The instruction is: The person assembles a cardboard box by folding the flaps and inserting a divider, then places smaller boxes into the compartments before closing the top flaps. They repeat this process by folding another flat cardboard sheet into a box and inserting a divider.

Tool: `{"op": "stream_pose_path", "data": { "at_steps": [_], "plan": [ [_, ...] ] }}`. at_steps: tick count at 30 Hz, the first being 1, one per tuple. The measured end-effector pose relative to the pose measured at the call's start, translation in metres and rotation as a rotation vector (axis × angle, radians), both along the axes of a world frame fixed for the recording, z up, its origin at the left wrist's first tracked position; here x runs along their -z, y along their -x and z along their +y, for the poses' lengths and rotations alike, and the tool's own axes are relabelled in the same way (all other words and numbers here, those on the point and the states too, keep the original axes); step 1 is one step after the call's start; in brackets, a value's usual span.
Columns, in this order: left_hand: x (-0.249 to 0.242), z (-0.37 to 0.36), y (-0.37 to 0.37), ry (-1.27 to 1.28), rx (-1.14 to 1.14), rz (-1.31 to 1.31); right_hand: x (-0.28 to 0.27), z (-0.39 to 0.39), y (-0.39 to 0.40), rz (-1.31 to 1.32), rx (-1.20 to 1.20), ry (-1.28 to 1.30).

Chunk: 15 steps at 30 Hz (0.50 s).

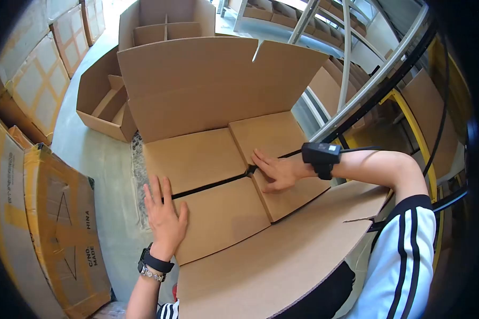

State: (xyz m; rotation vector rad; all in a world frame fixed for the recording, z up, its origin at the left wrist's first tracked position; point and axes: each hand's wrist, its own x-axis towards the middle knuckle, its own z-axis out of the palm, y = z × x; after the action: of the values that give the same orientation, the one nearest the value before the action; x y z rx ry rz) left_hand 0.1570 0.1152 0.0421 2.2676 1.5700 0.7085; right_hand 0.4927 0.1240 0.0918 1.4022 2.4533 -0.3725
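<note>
A large cardboard box (pixel 207 154) lies before me with its four inner flaps folded flat and meeting near the middle. Dark gaps show between the flaps. One tall outer flap (pixel 213 80) stands up on the far side, and another (pixel 271 260) spreads out toward my body. My left hand (pixel 166 218) rests at the left edge of the near left flap, fingers spread. My right hand (pixel 275 169) presses on the right flaps beside the central gap, fingers apart, with a black device on the wrist. Neither hand holds anything.
Taped cartons (pixel 64 228) stand at the left, with more stacked boxes (pixel 40 80) behind. Open divided boxes (pixel 109 101) sit at the back left. A metal frame (pixel 378 74) and a yellow bar (pixel 418 125) rise on the right, with a black cable hanging nearby.
</note>
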Motion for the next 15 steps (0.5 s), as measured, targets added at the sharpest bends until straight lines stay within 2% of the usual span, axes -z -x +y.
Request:
{"op": "stream_pose_path", "data": {
  "at_steps": [5, 6, 7, 9, 12, 15],
  "plan": [
    [0.001, 0.000, 0.000, 0.027, 0.004, -0.046, -0.089, 0.041, 0.021, -0.201, 0.304, 0.777],
    [0.000, -0.001, -0.001, 0.033, 0.002, -0.083, -0.099, 0.030, 0.024, -0.136, 0.329, 0.642],
    [-0.002, -0.002, -0.002, 0.037, 0.001, -0.121, -0.093, 0.022, 0.020, -0.116, 0.244, 0.535],
    [-0.008, -0.004, -0.002, -0.063, 0.026, -0.002, -0.072, 0.007, 0.009, -0.080, 0.077, 0.308],
    [-0.012, -0.004, -0.005, -0.162, 0.153, 0.092, -0.043, -0.013, 0.002, 0.044, -0.009, 0.149],
    [-0.013, -0.005, -0.005, -0.218, 0.212, 0.062, -0.053, -0.007, 0.012, -0.010, 0.179, 0.315]
  ]
}}
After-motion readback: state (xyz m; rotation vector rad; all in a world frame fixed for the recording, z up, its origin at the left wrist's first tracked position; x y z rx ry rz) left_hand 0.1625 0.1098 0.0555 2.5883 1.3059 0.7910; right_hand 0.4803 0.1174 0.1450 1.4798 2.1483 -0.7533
